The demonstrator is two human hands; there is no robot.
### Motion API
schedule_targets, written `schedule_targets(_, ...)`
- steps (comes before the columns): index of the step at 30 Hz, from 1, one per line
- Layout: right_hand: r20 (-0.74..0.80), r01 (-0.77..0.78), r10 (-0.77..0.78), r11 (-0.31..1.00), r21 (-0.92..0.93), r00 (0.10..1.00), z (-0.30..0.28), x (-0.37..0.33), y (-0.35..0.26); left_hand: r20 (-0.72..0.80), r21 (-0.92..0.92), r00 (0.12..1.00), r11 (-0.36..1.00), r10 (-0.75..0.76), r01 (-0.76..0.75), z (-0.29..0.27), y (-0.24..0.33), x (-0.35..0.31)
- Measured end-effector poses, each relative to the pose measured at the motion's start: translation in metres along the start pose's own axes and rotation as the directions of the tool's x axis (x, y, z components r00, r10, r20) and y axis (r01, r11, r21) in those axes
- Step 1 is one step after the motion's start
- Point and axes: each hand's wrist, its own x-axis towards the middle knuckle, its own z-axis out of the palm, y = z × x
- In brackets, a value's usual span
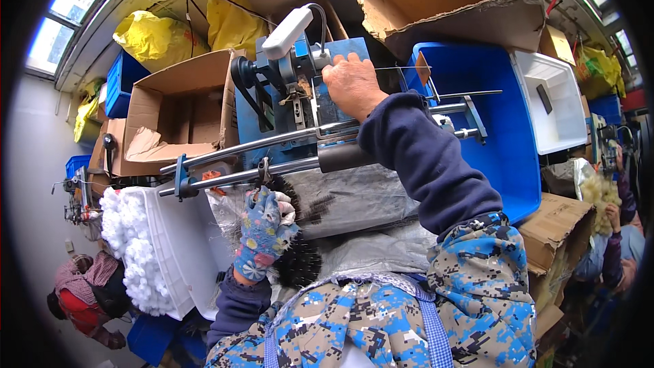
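Reading the clock from the middle of the view, the gloved left hand (264,230) sits between seven and eight, its grip apparently closed around a black bristle brush (298,264), whose bristles show above the glove and down toward half past six. The bare right hand (354,87) is just past twelve, against the blue-framed machine (246,119); its fingers curl, but I cannot tell whether that grip is closed on the thin wire (398,68) running out toward one o'clock. To do this well, the left hand should probably hold the brush firmly without crushing its bristles, with gloved fingers clear of the small metal clamp (264,169) at nine, on the steel rails (238,180). The right hand would do best with small, deliberate movements, well away from the black pulley (243,72) between ten and eleven, which could pinch. The dark blue sleeve (432,163) reaches across the rails toward two, so a snug cuff seems wise; loose cloth could snag.
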Motion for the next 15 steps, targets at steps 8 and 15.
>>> schedule_targets(8,-0.040,0.040,-0.040,0.999,0.006,0.998,0.003,-0.001,0.001,0.047,0.760,0.992,0.641,0.113,-0.109,-0.005,-0.019,-0.023)
schedule_targets(15,-0.062,0.018,-0.016,0.999,0.032,0.998,0.008,-0.002,0.001,0.021,0.620,0.994,0.779,0.104,-0.094,-0.008,-0.016,-0.020)
